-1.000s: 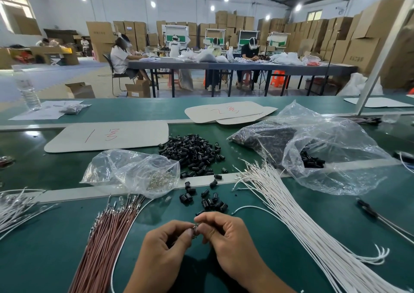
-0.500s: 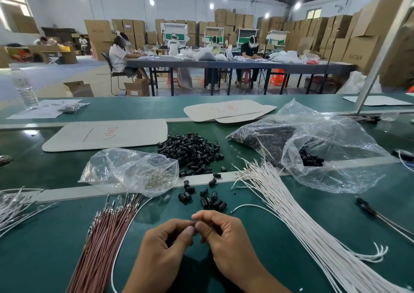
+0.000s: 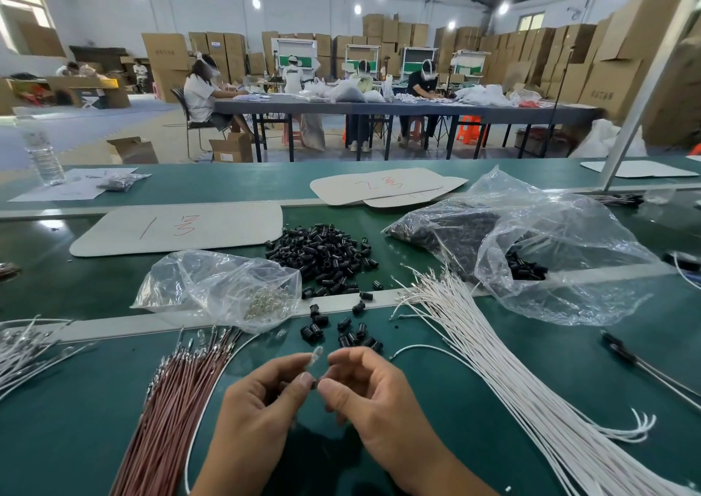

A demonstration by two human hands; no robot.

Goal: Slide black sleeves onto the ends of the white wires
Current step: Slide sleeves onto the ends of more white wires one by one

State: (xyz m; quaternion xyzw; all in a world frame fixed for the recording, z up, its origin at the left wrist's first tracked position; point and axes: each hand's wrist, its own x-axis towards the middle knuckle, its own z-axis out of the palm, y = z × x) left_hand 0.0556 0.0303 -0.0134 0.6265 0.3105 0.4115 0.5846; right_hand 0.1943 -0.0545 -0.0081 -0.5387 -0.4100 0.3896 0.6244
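My left hand (image 3: 261,400) and my right hand (image 3: 364,393) meet low in the middle over the green bench. Between their fingertips sits a small black sleeve (image 3: 314,384), and the metal tip of a wire (image 3: 315,354) sticks up blurred above the left fingers. Which hand pinches which piece is hard to tell. A few loose black sleeves (image 3: 341,334) lie just beyond my hands, with a bigger pile (image 3: 322,258) farther back. A bundle of white wires (image 3: 493,362) fans out to the right, and one white wire (image 3: 425,348) curves toward my right hand.
A bundle of brown-red wires (image 3: 178,400) lies left of my hands. A clear bag of metal terminals (image 3: 227,290) and a large clear bag of black sleeves (image 3: 550,252) sit behind. Cardboard sheets (image 3: 178,226) lie farther back. People work at a distant table (image 3: 379,106).
My fingertips have drawn slightly apart, and the wire's metal tip now stands up above the left fingers. The camera has barely shifted.
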